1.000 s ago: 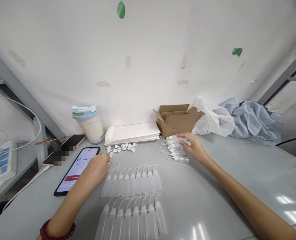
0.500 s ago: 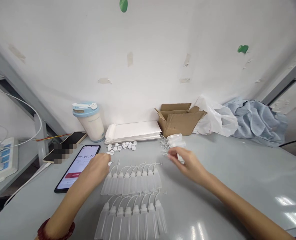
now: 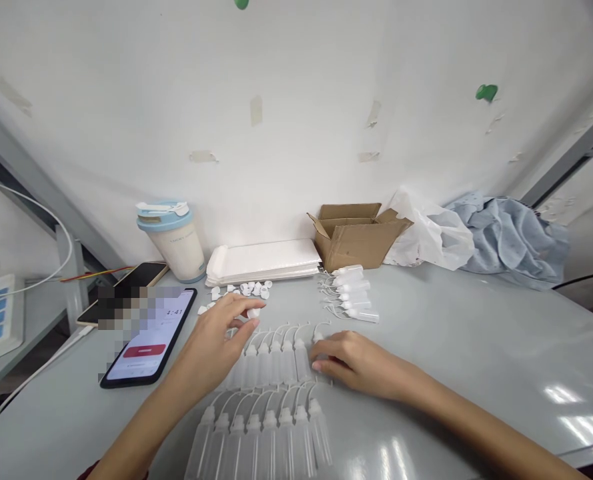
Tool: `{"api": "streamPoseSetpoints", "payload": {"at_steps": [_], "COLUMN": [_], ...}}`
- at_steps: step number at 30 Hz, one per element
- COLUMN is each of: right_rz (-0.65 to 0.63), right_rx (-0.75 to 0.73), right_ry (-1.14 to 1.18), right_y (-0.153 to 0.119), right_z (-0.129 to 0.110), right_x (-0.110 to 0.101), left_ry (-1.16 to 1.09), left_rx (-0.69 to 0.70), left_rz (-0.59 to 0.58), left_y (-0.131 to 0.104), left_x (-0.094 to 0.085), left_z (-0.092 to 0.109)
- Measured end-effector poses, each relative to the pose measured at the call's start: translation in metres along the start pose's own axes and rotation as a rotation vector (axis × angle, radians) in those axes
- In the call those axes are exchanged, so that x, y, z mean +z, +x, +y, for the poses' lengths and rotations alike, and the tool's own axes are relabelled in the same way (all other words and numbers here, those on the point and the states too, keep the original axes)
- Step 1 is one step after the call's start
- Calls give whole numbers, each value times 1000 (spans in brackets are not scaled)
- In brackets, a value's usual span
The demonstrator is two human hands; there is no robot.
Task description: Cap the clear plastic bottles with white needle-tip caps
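Observation:
My left hand [image 3: 215,337] pinches a small white cap [image 3: 253,313] between thumb and fingertips, over the left part of the upper row of clear plastic squeeze bottles [image 3: 275,367]. At that row's right end, the fingers of my right hand [image 3: 356,360] close around one bottle [image 3: 318,335]; its neck and thin strap show above them. A lower row of similar bottles [image 3: 270,440] lies nearer me, straps curving upward. Loose white caps [image 3: 256,289] are scattered beyond my left hand. Several bottles with white tops [image 3: 353,297] lie on their sides beyond my right hand.
White padded envelopes [image 3: 266,260] are stacked against the wall, beside an open cardboard box [image 3: 361,243]. A white plastic bag [image 3: 429,230] and blue cloth [image 3: 516,240] lie to the right. Two phones [image 3: 151,347] and a lidded cup [image 3: 176,243] stand left.
My left hand has moved right from the loose caps, and a cap shows in its fingers. My right hand has left the white-topped bottles and come nearer, to the upper row's right end.

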State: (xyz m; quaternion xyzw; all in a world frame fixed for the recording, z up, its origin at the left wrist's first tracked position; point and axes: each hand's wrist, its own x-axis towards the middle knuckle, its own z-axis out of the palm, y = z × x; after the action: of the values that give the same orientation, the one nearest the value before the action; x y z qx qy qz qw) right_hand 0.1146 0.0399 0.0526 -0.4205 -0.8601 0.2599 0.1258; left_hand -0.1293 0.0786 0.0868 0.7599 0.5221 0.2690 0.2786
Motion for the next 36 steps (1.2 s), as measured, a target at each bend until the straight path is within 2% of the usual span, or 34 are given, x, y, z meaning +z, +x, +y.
{"api": "streamPoseSetpoints", "payload": {"at_steps": [2, 5, 9, 11, 15, 19, 25, 28, 31, 36], "right_rz": [22, 128, 311, 337, 239, 150, 95, 83, 56, -54], "right_rx": [9, 6, -101, -157, -154, -83, -25, 4, 33, 2], "right_ry": [-35, -73, -14, 66, 329, 539, 795, 955, 1163, 1585], "right_y": [0, -1, -5, -7, -11, -11, -12, -11, -8, -2], "right_z": [0, 0, -5, -10, -25, -34, -31, -29, -27, -25], "right_x": [-1, -3, -2, -2, -1, -1, 1, 1, 5, 17], "left_ry": [-136, -299, -471, -572, -770, -927, -945, -956, -1010, -1210], "left_rx": [-14, -55, -143, -185, -210, -178, -193, -202, -214, -210], "left_rz": [-3, -75, -169, -188, -226, -323, -369, -346, -321, -367], "left_y": [-1, -1, -1, -2, -6, -10, -13, -13, -14, -17], "left_x": [2, 6, 14, 21, 35, 38, 34, 34, 36, 41], "left_z": [6, 13, 15, 14, 16, 20, 20, 21, 23, 27]}}
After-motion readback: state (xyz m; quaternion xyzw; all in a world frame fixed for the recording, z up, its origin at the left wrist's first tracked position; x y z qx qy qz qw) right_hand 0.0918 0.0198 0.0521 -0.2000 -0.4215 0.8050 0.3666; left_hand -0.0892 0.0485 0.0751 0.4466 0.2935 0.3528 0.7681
